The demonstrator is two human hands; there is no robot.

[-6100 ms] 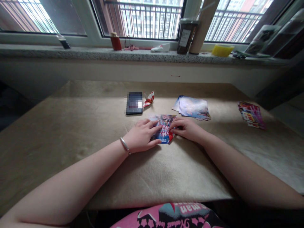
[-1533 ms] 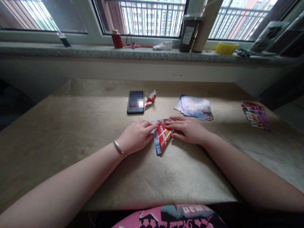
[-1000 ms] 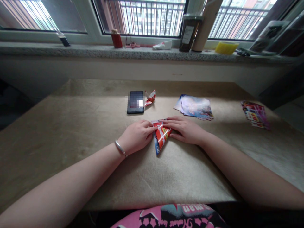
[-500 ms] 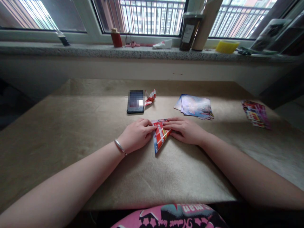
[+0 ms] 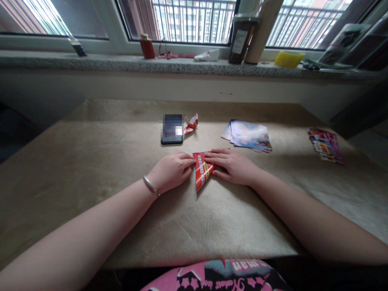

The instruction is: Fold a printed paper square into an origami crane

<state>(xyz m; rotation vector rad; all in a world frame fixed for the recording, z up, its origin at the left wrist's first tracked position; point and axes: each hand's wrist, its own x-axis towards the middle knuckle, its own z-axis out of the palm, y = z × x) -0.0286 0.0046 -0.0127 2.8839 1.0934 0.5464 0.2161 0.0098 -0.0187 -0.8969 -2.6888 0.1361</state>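
Observation:
A glossy red printed sheet of paper (image 5: 200, 171), folded to a triangle, lies on the table with its point towards me. At its left edge my left hand (image 5: 174, 170), a silver bangle at the wrist, has its fingers drawn together with the fingertips on the paper; the thumb is partly hidden. My right hand (image 5: 235, 165) rests with stretched fingers over the paper's upper right part, pressing it to the table. Part of the sheet is hidden beneath those fingers. Further back stands a small folded red-and-white paper piece (image 5: 192, 123).
Beside the small folded piece lies a phone (image 5: 171, 135), its screen blurred. Several blue printed sheets (image 5: 250, 134) are stacked to the right, and more colourful sheets (image 5: 325, 145) lie at the far right. Jars and other objects line the stone windowsill (image 5: 188, 66) behind the table (image 5: 121, 121).
The pale blue strip along the triangle's left side and tip no longer shows; that side is now red. My left hand has shifted slightly left, and the right hand's fingers have slid slightly left.

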